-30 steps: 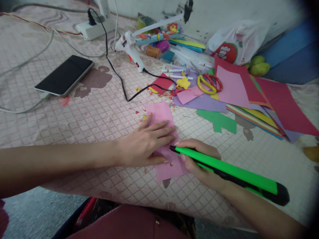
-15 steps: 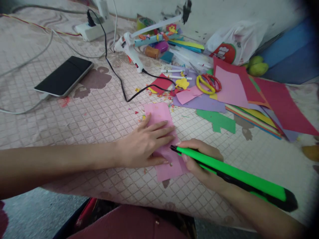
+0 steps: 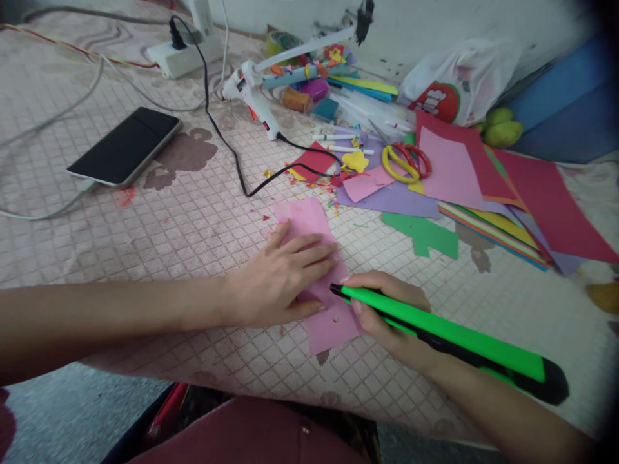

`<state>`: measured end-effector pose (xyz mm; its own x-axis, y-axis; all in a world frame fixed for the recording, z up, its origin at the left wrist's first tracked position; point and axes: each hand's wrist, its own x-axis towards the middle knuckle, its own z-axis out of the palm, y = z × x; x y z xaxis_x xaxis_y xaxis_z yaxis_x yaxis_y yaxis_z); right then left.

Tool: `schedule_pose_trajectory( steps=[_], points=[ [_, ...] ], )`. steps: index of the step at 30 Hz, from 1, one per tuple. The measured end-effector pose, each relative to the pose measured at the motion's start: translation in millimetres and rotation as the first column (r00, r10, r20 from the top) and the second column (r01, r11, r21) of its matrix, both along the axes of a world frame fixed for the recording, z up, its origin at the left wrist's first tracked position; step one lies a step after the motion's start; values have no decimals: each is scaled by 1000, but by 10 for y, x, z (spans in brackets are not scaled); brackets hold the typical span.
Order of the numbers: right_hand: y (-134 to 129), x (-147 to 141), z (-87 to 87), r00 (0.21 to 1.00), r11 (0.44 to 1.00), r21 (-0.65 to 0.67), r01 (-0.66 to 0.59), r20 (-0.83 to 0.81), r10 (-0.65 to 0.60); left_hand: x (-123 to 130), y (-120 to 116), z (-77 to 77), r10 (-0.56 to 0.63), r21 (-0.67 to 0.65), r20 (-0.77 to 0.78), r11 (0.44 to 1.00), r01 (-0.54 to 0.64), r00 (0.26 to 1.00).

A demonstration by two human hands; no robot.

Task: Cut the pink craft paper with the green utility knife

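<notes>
A strip of pink paper (image 3: pixel 333 332) lies on the cloth-covered table (image 3: pixel 203 238), with a small hole near its lower end. My left hand (image 3: pixel 275 283) rests flat on the strip, its fingers spread across the middle. Between the fingers of my right hand (image 3: pixel 387 309) is a green and black utility knife (image 3: pixel 449 332), gripped near its front end. The knife's tip points left at the pink paper, close by my left fingers. Whether the blade touches the paper I cannot tell.
Behind the strip lie yellow and red scissors (image 3: pixel 400 162), coloured paper sheets (image 3: pixel 449 158) and a green paper piece (image 3: pixel 425 233). A white glue gun (image 3: pixel 258 106) stands further back, its black cord looping forward. A phone (image 3: pixel 126 147) with a cable lies left, a power strip (image 3: pixel 181 57) behind.
The pink strip has turned slightly, its far end shifting left, and its hole now shows more clearly beside my left thumb. The knife's rear end has swung a little left and up.
</notes>
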<state>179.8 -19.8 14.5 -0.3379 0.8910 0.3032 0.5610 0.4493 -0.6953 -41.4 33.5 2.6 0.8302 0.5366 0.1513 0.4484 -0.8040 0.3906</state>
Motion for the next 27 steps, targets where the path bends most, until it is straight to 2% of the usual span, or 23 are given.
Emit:
schedule_pose_trajectory(
  steps=[7, 13, 23, 27],
  points=[
    [9, -9, -2, 1000, 1000, 26, 1, 16, -2, -4, -4, -8, 7, 6, 0, 1000, -7, 1000],
    [-5, 5, -17, 1000, 1000, -23, -5, 0, 5, 2, -11, -6, 11, 17, 3, 1000, -11, 1000],
    [-27, 36, -111, 999, 999, 4, -50, -1, 50, 8, -26, -5, 22, 20, -12, 1000, -21, 1000],
    [-18, 29, -61, 1000, 999, 32, 15, -25, -14, 2, -31, -14, 27, 59, -7, 998, -26, 1000]
  ],
)
